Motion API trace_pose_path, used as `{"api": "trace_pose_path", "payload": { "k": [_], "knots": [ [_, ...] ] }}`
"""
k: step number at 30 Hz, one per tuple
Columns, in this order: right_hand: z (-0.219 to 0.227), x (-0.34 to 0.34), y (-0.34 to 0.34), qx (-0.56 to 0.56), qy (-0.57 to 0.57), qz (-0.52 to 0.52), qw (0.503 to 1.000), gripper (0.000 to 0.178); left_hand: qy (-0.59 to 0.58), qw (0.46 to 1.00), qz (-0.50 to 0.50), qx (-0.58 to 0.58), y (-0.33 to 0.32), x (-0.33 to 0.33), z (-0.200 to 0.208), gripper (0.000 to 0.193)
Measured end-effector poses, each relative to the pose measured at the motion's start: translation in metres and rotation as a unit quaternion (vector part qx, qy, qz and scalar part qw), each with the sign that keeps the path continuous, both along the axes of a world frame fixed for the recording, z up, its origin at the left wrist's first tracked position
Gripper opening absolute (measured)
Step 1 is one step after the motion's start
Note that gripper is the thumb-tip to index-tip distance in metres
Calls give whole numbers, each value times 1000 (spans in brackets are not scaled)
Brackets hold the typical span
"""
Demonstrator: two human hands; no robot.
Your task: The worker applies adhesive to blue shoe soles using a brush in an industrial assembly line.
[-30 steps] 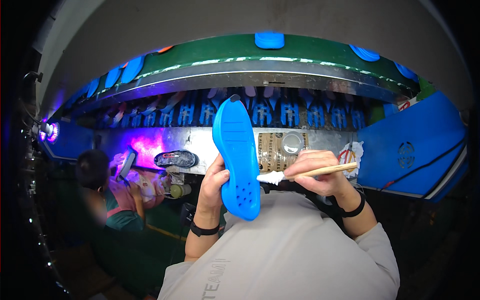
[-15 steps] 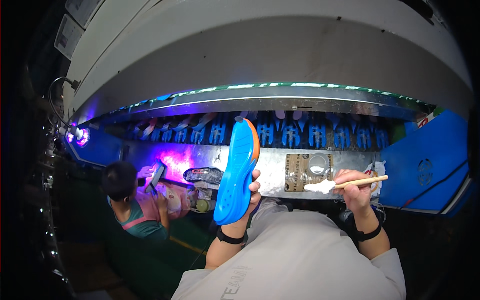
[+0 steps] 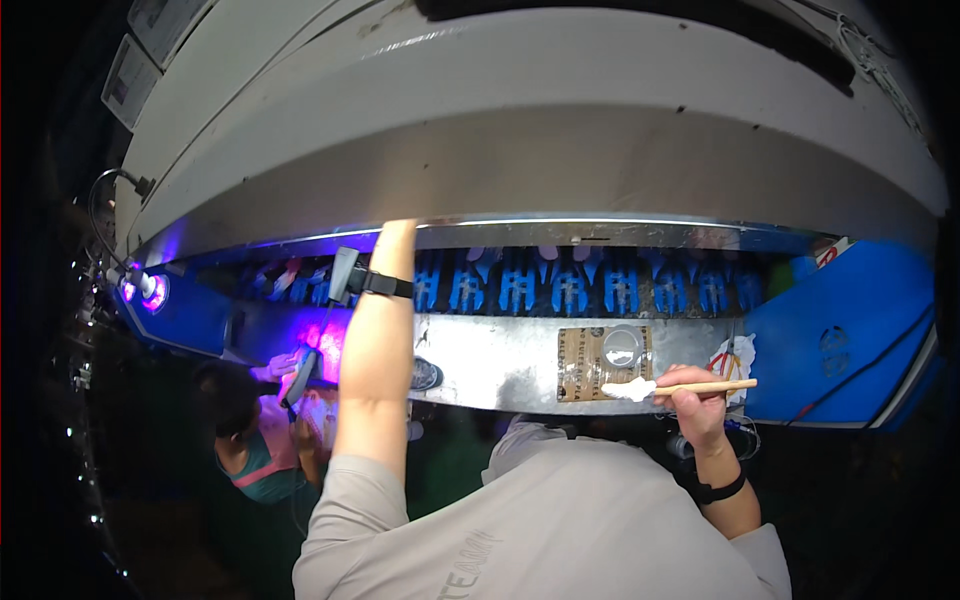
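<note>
My left forearm [image 3: 375, 365] stretches forward over the metal ledge, with a black strap and a grey device at the wrist. The machine's hood hides my left hand, so I cannot see its fingers or the blue and orange shoe sole. Over the right part of the ledge, my right hand [image 3: 697, 395] is closed around the wooden handle of a brush [image 3: 722, 387]. The brush's white head points left, above the lower edge of a brown cardboard piece [image 3: 580, 365]. A round clear dish [image 3: 622, 346] rests on that cardboard.
Blue clamps [image 3: 517, 290] line the slot under the grey hood [image 3: 560, 150]. A dark shoe part [image 3: 427, 374] lies beside my left forearm. At the left sits another person [image 3: 265, 450] holding a shoe part, near a purple lamp [image 3: 153, 290]. White scraps [image 3: 738, 358] lie at right.
My left hand has gone forward under the hood, and the blue and orange sole has left view with it. My right hand still holds the brush in nearly the same place.
</note>
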State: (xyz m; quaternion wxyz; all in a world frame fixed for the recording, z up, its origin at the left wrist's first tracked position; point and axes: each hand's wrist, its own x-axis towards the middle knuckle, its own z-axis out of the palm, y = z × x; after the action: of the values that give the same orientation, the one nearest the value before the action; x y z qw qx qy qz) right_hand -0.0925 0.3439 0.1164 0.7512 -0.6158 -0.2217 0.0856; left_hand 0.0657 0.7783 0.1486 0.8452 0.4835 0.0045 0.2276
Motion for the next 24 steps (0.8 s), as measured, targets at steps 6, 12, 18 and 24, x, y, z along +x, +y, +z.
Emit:
{"api": "trace_pose_path", "payload": {
  "k": [6, 12, 18, 24],
  "knots": [
    [-39, 21, -1, -152, 99, -127, 975, 20, 21, 931, 83, 356, 67, -44, 4, 35],
    [-111, 75, -8, -193, 256, -173, 931, 31, 16, 731, 159, 664, 83, -71, 2, 29],
    [-166, 95, -5, -372, 100, -196, 902, 33, 193, 625, 309, 691, 55, -97, -1, 40],
    [-187, 104, 8, -535, 24, -162, 829, 33, 333, 886, 168, 274, 69, -87, -19, 62]
  ]
}}
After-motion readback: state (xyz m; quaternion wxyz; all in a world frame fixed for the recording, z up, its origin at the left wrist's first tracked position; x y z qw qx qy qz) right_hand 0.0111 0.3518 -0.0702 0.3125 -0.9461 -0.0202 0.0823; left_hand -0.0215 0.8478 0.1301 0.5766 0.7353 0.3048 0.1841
